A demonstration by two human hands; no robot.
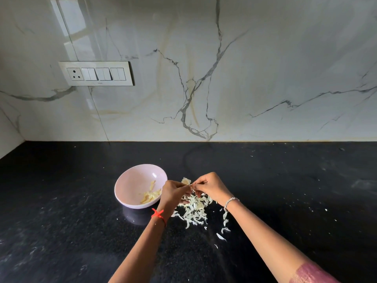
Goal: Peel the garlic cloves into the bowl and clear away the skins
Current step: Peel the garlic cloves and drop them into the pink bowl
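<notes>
From my end, the left hand [173, 193] and right hand [210, 187] meet just right of the pink bowl [130, 180]. Both are pinching a small garlic clove [186, 181] above the pile of skins [194, 210] on the black countertop [61, 201]. The bowl's got a few peeled cloves [151, 196] in the bottom, and stray skin bits [221, 236] lie by the right forearm.

Garlic clove [191, 186] — tiny, mostly hidden

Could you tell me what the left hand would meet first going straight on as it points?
Likely the right hand, directly opposite; both pinch one garlic piece above the skins.
</notes>
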